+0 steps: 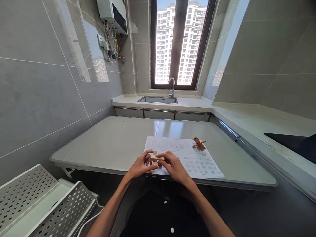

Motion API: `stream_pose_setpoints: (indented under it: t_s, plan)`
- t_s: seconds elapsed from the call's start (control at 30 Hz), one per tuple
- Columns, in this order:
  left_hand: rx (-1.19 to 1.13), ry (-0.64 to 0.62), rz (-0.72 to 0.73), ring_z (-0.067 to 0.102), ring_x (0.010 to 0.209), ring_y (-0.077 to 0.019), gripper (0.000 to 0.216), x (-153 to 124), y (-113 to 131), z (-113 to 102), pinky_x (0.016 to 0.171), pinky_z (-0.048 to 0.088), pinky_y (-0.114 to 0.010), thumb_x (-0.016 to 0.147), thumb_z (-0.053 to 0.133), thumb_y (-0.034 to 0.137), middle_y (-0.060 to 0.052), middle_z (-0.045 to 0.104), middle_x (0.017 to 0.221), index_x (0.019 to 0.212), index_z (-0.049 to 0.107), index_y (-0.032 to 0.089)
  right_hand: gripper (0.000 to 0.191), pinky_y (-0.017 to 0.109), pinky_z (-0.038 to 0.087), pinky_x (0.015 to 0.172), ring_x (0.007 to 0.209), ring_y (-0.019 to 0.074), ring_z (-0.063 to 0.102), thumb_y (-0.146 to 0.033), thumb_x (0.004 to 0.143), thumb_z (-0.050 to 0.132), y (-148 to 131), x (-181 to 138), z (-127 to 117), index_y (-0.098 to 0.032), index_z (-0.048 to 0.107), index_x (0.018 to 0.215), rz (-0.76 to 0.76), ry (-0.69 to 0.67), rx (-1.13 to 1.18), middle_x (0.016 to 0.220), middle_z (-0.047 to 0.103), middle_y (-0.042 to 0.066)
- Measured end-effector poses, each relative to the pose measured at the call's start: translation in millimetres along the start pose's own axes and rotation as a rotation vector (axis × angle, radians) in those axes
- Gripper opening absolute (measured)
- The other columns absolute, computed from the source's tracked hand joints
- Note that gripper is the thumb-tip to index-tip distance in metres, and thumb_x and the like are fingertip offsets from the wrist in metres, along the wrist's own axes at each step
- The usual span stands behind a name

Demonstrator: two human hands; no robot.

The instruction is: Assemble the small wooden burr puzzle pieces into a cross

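My left hand (pixel 141 165) and my right hand (pixel 174 166) meet near the front edge of the table. Between their fingers is a small wooden block puzzle (pixel 157 158) of pale notched sticks that cross each other. The left fingers and thumb close on its left side, while the right thumb and fingers pinch its right end. Fingers cover part of the puzzle, so how its pieces interlock cannot be made out. Beneath the hands lies a printed sheet of paper (pixel 172 144) with rows of small diagrams. On its right part rest crossed brown wooden pieces (pixel 199 144).
The pale folding table (pixel 118 141) reaches back toward a counter with a sink (pixel 158 99) and a faucet (pixel 172 87). A white perforated rack (pixel 61 207) stands low at left, beside a white cable (pixel 90 220). A side counter (pixel 266 115) runs along the right.
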State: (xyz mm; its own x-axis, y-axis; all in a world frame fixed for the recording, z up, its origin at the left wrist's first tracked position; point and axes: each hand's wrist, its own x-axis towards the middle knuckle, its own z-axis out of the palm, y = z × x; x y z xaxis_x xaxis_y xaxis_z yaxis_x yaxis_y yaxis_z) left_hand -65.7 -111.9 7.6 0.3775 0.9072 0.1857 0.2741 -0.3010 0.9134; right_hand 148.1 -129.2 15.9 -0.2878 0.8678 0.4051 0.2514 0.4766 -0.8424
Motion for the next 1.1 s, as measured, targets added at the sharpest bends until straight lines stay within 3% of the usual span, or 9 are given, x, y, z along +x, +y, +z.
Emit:
stream_pose_setpoints:
  t_s: [0.23, 0.4, 0.6, 1.1]
  plan:
    - [-0.040, -0.031, 0.006, 0.053, 0.076, -0.0134, 0.069, -1.5, 1.0, -1.9, 0.074, 0.044, -0.027, 0.073, 0.086, 0.039, 0.004, 0.058, 0.082, 0.131, 0.054, 0.022, 0.014, 0.040, 0.058, 0.084, 0.091, 0.0232, 0.069, -0.031, 0.091, 0.066, 2.3, -1.0, 7.8, -0.025, 0.071, 0.102, -0.033, 0.122, 0.022, 0.100, 0.072, 0.005]
    - [-0.085, -0.039, -0.005, 0.059, 0.083, -0.0158, 0.070, -0.5, -2.3, -2.9, 0.080, 0.047, -0.031, 0.073, 0.086, 0.039, 0.000, 0.065, 0.092, 0.133, 0.053, 0.023, 0.023, 0.042, 0.059, 0.090, 0.103, 0.0257, 0.068, -0.042, 0.096, 0.060, 0.4, -3.5, 9.3, -0.027, 0.073, 0.109, -0.090, 0.138, 0.072, 0.111, 0.070, 0.008]
    - [-0.057, -0.023, -0.020, 0.062, 0.085, -0.0174, 0.075, -0.5, -2.2, -3.8, 0.081, 0.050, -0.033, 0.071, 0.087, 0.039, -0.002, 0.066, 0.096, 0.135, 0.053, 0.022, 0.025, 0.045, 0.058, 0.092, 0.096, 0.0261, 0.070, -0.048, 0.094, 0.063, 0.7, -3.8, 13.9, -0.027, 0.071, 0.103, -0.049, 0.167, 0.100, 0.103, 0.071, 0.008]
    - [-0.081, -0.053, 0.009, 0.060, 0.085, -0.0159, 0.070, -1.7, 5.8, -3.8, 0.082, 0.050, -0.033, 0.070, 0.087, 0.036, -0.004, 0.065, 0.103, 0.131, 0.057, 0.023, 0.022, 0.045, 0.059, 0.091, 0.097, 0.0268, 0.071, -0.045, 0.093, 0.065, 11.7, -2.5, 15.1, -0.026, 0.071, 0.102, -0.041, 0.192, 0.074, 0.103, 0.073, 0.008]
